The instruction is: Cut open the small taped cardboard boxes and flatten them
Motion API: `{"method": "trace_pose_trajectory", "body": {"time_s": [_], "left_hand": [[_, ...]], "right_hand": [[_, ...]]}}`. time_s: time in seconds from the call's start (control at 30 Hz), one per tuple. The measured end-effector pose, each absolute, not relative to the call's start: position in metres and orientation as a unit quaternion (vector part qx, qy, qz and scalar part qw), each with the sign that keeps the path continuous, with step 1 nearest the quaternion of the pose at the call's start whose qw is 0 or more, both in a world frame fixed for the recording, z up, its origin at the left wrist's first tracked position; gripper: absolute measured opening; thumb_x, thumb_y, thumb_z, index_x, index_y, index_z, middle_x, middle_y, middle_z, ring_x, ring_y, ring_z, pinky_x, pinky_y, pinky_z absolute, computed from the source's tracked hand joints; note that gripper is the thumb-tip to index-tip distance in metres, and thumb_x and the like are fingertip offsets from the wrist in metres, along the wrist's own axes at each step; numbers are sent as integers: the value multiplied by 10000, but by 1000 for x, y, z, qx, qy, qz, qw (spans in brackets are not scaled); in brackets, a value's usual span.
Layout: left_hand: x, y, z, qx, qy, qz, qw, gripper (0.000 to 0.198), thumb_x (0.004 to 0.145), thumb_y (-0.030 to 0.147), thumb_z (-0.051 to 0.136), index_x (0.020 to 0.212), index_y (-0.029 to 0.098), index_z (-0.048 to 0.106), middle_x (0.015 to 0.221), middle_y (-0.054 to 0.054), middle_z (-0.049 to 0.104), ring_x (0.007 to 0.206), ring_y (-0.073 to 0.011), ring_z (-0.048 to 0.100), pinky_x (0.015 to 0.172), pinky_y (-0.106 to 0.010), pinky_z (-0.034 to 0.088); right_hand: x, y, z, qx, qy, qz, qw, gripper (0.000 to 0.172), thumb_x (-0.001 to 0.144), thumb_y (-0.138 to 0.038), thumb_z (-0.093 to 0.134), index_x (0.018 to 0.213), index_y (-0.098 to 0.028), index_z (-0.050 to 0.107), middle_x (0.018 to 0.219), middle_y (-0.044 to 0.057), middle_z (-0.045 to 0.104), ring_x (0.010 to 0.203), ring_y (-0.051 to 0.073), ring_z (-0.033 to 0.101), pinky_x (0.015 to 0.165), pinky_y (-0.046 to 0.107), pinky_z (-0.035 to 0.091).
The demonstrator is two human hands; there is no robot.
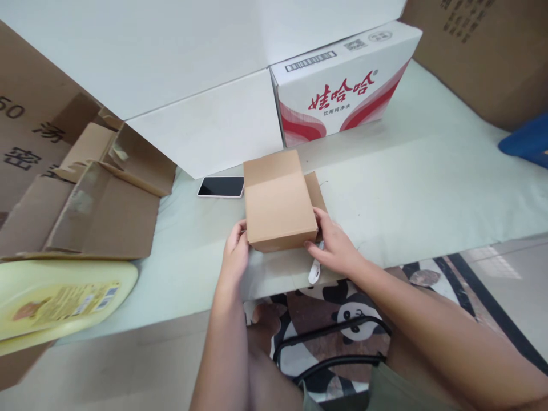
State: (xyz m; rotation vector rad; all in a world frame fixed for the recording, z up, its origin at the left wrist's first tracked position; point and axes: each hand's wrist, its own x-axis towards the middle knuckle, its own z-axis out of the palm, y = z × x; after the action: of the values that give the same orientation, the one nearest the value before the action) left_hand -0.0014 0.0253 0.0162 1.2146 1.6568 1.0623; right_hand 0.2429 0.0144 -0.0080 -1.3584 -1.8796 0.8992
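Note:
A small brown cardboard box (278, 197) is held between my two hands near the front edge of the covered table. My left hand (236, 248) grips its near left corner, the fingertips partly hidden behind the side. On the opposite corner, my right hand (334, 242) has its thumb at the front and fingers along the right side. Beneath and beside the box, a flat brown cardboard piece (315, 191) sticks out to the right. A white plastic tool, perhaps a cutter (315, 268), lies by my right thumb, partly covered by that hand.
A phone (220, 186) lies just left of the box. Behind stand large white cartons (209, 125) and a red-and-white water carton (338, 97). Open cardboard boxes (107, 205) and a yellow bottle (64, 299) occupy the left; a blue object (526, 142) is at far right.

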Motion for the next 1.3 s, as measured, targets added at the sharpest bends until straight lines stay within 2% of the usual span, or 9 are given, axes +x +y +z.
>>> {"method": "trace_pose_trajectory", "body": {"time_s": [1.3], "left_hand": [[-1,25,15,468,655,431,407,282,772,340,560,978,205,698,1027,-62,738,1004,-230,655,867,-316,521]], "right_hand": [[242,15,-8,-523,-713,346,312,727,814,-300,552,1471,-151,279,1306,199,631,1105,365,614,917,559,493]]}}
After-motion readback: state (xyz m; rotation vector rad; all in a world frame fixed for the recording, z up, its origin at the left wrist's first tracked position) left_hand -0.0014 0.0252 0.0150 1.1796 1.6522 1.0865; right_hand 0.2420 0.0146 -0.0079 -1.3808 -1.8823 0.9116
